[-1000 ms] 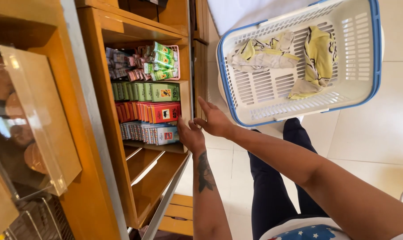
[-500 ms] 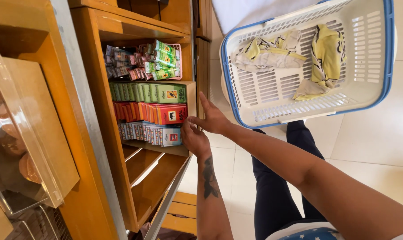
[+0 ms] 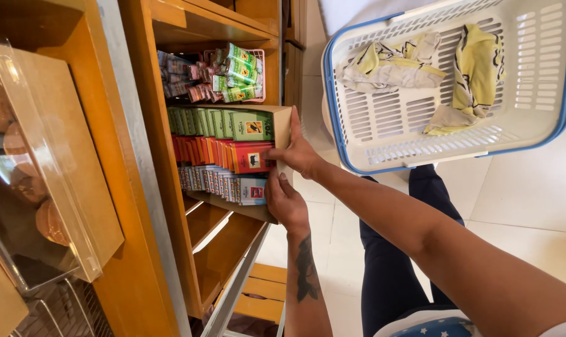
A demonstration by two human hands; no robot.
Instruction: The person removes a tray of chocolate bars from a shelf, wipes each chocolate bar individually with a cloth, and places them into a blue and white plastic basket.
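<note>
A brown cardboard display tray (image 3: 283,125) stands on a wooden shelf (image 3: 152,125). It is packed with rows of small green, red and white boxes (image 3: 227,156). My right hand (image 3: 298,153) grips the tray's front edge, fingers running up the cardboard and thumb by the red boxes. Just below it, my left hand (image 3: 286,201), on a tattooed forearm, holds the tray's lower front corner beside the white boxes. A white plastic basket with a blue rim (image 3: 333,106) holding crumpled yellow-and-white cloths (image 3: 395,65) is at the upper right, apart from both hands.
A pink wire basket of small sachets (image 3: 233,68) sits on the shelf above. Lower wooden shelves (image 3: 227,243) show no goods. A clear-lidded case with round baked goods (image 3: 33,175) is at the left. Dark-trousered legs (image 3: 407,249) stand on the white tiled floor (image 3: 526,193).
Both hands have moved up along the shelf front and closed on the cardboard tray's front edge. The view has shifted slightly closer to the shelf.
</note>
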